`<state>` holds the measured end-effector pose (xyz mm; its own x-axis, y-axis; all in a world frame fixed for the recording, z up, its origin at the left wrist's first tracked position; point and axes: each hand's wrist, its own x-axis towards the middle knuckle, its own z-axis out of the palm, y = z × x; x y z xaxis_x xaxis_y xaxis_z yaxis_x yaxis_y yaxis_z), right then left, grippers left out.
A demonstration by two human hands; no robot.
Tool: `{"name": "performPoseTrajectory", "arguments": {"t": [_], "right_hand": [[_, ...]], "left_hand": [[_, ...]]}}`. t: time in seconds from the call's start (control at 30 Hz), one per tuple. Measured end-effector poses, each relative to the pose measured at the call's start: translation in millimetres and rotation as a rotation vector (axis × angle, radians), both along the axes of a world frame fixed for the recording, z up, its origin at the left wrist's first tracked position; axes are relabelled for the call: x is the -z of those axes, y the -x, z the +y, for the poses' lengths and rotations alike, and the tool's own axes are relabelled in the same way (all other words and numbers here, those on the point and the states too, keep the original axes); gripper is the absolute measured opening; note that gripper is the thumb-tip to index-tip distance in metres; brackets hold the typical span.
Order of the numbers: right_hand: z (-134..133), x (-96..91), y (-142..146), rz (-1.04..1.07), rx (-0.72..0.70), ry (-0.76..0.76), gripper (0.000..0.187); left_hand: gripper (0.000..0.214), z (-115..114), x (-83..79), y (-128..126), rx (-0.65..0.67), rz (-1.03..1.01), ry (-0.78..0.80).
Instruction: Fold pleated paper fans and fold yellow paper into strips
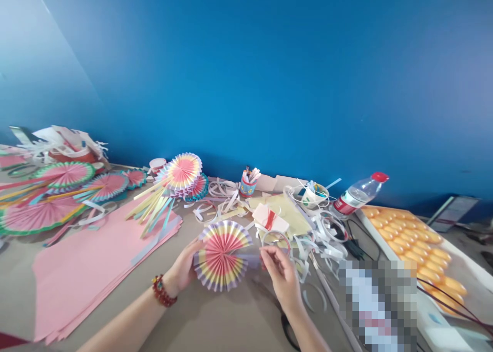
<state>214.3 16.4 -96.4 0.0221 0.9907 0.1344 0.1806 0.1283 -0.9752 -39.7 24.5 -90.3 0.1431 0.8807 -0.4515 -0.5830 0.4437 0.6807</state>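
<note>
A round pleated paper fan (222, 256) in pink, yellow and lilac bands sits between my hands above the table. My left hand (185, 266), with a red bead bracelet on the wrist, grips the fan's left edge from behind. My right hand (281, 272) pinches the fan's right side, where a lilac paper strip sticks out. A tape ring (276, 237) lies just beyond my right fingers.
Pink paper sheets (88, 270) lie at left, with more finished paper fans (65, 174) and a fan with hanging strips (181, 173) behind. Paper scraps, a cup of pens (247, 183), a water bottle (358, 192) and a tray of yellow shapes (416, 244) fill the right. A blue wall rises behind.
</note>
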Motion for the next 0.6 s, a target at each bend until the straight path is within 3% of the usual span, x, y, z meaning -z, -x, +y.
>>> {"name": "performPoseTrajectory", "arguments": {"t": [0.1,0.3,0.43,0.6], "right_hand": [[-2,-2.9,1,0.062,-0.021,-0.006,0.036],[-9,4.8,12,0.142,-0.351,0.187,0.055],[-10,11.4,14,0.199,-0.296,0.202,0.057],[-6,8.8,11,0.193,-0.184,0.178,0.052]], "left_hand": [[0.039,1,-4.3,7,0.152,0.000,-0.031],[0.042,-1,-6.1,6,0.411,-0.035,-0.051],[0.043,9,-6.1,8,0.302,-0.086,-0.156],[0.036,15,5.0,15,0.277,-0.108,-0.067]]}}
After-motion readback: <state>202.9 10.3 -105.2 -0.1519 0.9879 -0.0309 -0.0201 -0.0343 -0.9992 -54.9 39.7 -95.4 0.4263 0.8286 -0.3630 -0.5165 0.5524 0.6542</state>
